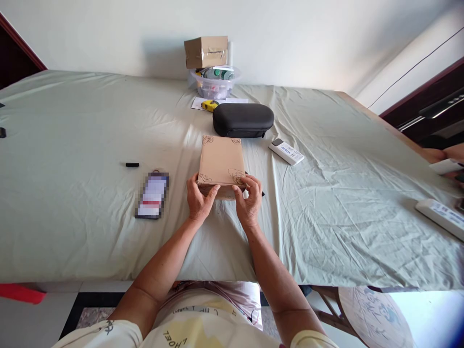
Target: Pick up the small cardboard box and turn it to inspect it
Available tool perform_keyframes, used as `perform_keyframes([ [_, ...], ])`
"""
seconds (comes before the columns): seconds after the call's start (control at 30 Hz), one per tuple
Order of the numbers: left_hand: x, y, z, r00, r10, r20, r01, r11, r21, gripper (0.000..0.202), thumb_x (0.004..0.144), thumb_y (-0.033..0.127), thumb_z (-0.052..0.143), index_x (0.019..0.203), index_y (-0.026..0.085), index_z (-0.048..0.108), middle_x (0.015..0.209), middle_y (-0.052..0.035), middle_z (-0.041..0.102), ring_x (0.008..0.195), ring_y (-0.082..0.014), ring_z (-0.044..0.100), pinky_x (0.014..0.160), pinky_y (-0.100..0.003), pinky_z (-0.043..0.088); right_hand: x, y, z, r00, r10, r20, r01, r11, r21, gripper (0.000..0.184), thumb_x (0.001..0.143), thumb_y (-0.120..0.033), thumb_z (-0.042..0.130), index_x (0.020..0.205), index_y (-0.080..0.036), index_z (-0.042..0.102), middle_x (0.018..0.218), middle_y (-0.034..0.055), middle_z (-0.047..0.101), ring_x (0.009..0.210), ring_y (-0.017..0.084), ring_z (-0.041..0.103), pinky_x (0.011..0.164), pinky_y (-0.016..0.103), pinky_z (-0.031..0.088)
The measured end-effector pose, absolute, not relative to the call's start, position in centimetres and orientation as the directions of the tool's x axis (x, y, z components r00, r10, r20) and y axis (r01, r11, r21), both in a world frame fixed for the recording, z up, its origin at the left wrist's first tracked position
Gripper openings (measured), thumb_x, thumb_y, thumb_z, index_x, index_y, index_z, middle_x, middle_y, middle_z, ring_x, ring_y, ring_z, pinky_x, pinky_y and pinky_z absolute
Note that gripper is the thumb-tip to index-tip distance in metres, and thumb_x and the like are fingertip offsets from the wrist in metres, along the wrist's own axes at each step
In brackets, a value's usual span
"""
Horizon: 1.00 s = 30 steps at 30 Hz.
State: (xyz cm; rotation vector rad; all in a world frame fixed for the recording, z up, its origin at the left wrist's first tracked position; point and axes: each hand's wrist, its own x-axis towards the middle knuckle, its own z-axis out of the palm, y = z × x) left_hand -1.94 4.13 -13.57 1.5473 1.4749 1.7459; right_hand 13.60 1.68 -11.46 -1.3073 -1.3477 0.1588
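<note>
One black case [243,119] behind scribbled box [222,158]

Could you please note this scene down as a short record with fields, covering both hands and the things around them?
Left hand: at the near left corner of the box, thumb at its near top edge
Right hand: at its near right corner, thumb likewise
Box: on the cloth, dark scribbles at its top corners
Beyond box: black case, yellow item, tub
Left of box: phone, small black stick
Right of box, nearest: white device
</note>
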Motion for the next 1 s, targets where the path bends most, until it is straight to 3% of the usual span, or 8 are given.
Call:
perform_keyframes([
  [0.13, -2.5, 4.5, -13.5, -0.333, 0.826, 0.454, 0.303, -0.362, 0.881, 0.076, 0.086, 0.072, 0.071, 0.138, 0.021, 0.053, 0.129, -0.0156, 0.061, 0.123, -0.0303, 0.063, 0.106, -0.044, 0.052, 13.4, 1.9, -11.7, 0.342, 0.775, 0.532, 0.386, 0.400, -0.831, 0.032, 0.099, -0.048, 0.065, 0.123, -0.028, 0.062, 0.128, 0.0100, 0.066, 0.121, 0.025, 0.065, 0.095, 0.043, 0.061],
  [0.23, -2.9, 4.7, -13.4, -0.345, 0.838, 0.423, 0.275, -0.341, 0.899, 0.077, 0.086, 0.072, 0.072, 0.139, 0.020, 0.053, 0.130, -0.0158, 0.061, 0.125, -0.0310, 0.062, 0.109, -0.045, 0.051, 13.5, 2.2, -11.9, 0.343, 0.792, 0.505, 0.363, 0.384, -0.849, 0.030, 0.098, -0.045, 0.063, 0.122, -0.027, 0.064, 0.124, 0.0091, 0.069, 0.116, 0.024, 0.068, 0.094, 0.042, 0.062],
  [0.6, -3.3, 5.2, -13.1, -0.346, 0.858, 0.380, 0.213, -0.322, 0.922, 0.064, 0.091, 0.060, 0.071, 0.138, 0.020, 0.055, 0.136, -0.0160, 0.062, 0.128, -0.0286, 0.061, 0.110, -0.041, 0.050, 15.2, 3.2, -13.0, 0.228, 0.872, 0.434, 0.518, 0.269, -0.812, 0.029, 0.088, -0.030, 0.061, 0.117, -0.024, 0.065, 0.107, 0.0065, 0.073, 0.088, 0.022, 0.070, 0.085, 0.041, 0.058],
  [0.8, -3.2, 5.4, -13.5, -0.320, 0.858, 0.402, 0.310, -0.306, 0.900, 0.065, 0.092, 0.052, 0.072, 0.143, 0.019, 0.049, 0.139, -0.0163, 0.059, 0.131, -0.0275, 0.060, 0.114, -0.040, 0.049, 16.0, 3.9, -15.3, 0.143, 0.911, 0.386, 0.682, 0.192, -0.706, 0.034, 0.083, -0.025, 0.062, 0.118, -0.023, 0.064, 0.099, 0.0072, 0.073, 0.091, 0.027, 0.066, 0.087, 0.045, 0.055],
  [1.0, -3.3, 5.8, -14.3, -0.302, 0.878, 0.370, 0.479, -0.196, 0.856, 0.079, 0.087, 0.056, 0.077, 0.146, 0.014, 0.045, 0.142, -0.0238, 0.059, 0.135, -0.0362, 0.059, 0.116, -0.050, 0.048, 16.1, 4.3, -16.4, 0.137, 0.914, 0.381, 0.721, 0.172, -0.671, 0.029, 0.080, -0.022, 0.061, 0.109, -0.024, 0.066, 0.099, 0.0079, 0.073, 0.090, 0.029, 0.063, 0.085, 0.045, 0.054],
])
